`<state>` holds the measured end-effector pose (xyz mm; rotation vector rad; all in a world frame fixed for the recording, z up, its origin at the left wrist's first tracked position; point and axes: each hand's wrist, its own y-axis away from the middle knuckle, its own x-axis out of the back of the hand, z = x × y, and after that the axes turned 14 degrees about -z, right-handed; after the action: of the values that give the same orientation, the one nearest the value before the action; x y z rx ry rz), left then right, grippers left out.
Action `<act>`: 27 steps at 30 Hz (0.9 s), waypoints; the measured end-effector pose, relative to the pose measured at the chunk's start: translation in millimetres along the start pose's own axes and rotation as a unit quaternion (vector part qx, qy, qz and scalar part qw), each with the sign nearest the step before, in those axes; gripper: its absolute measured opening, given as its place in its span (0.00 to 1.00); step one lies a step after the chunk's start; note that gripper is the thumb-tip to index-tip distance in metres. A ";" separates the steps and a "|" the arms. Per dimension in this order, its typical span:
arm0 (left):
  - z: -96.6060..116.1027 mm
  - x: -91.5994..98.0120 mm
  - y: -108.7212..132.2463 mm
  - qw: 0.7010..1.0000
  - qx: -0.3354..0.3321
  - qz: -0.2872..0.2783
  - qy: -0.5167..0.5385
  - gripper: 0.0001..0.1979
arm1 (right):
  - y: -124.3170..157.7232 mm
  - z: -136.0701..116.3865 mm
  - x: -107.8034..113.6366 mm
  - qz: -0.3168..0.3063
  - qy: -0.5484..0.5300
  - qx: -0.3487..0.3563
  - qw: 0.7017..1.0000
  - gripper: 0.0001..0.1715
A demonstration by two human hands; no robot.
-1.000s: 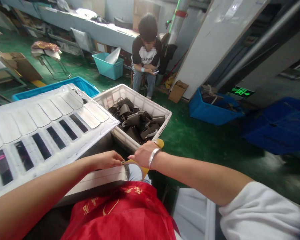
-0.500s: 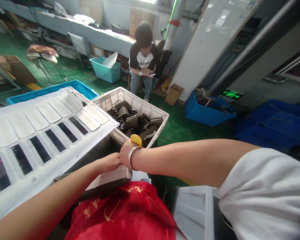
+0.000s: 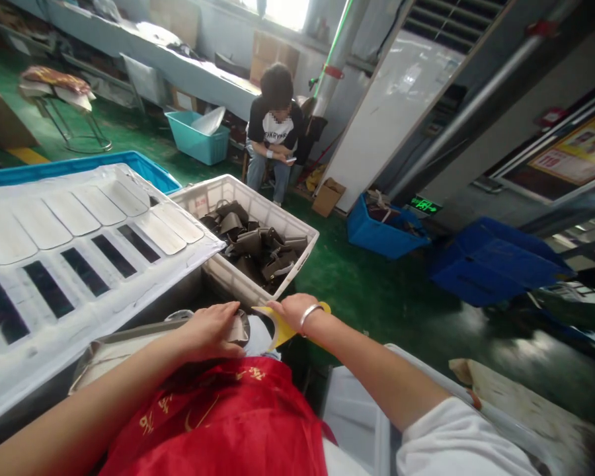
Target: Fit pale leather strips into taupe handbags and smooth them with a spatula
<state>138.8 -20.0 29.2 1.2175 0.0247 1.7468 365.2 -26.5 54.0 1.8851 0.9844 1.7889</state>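
Note:
My left hand (image 3: 211, 332) rests on a grey-brown bag piece (image 3: 121, 350) lying across my lap, its fingers stretched over the piece's end. My right hand (image 3: 291, 312) is closed round a flat yellow tool (image 3: 280, 330) with a pointed end, just to the right of the piece and above my knee. Beyond both hands stands a white crate (image 3: 248, 299) with many dark grey-brown bag pieces (image 3: 250, 243) in it. The palm sides of both hands are hidden.
A white board (image 3: 143, 284) with rows of white flaps and dark strips lies at the left, a blue bin (image 3: 153, 173) behind it. A seated person (image 3: 277, 129) holds a phone beyond the crate. A white container (image 3: 354, 410) stands at my right.
My right hand has moved right, away from my left hand, with the yellow tool. My left hand has spread over the end of the piece. The view has shifted right.

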 end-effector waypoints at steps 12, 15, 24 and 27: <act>16.9 -28.2 -13.9 0.986 0.026 0.114 -0.117 0.45 | 10.6 26.4 -78.4 -0.251 -0.539 0.212 0.775 0.28; 19.9 -34.6 -13.1 0.978 0.023 0.153 -0.137 0.43 | 7.8 23.0 -82.0 -0.267 -0.567 0.206 0.751 0.27; 29.0 -43.8 -15.7 0.948 0.040 0.215 -0.232 0.37 | -5.9 17.3 -73.6 -0.308 -0.574 0.254 0.715 0.23; 27.8 -45.9 -15.5 0.944 0.040 0.226 -0.237 0.37 | -9.3 13.5 -67.2 -0.306 -0.559 0.272 0.721 0.22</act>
<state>171.0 -57.3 2.8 1.7824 -0.5099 1.7921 379.2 -64.0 -2.4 2.0261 1.3730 -0.1736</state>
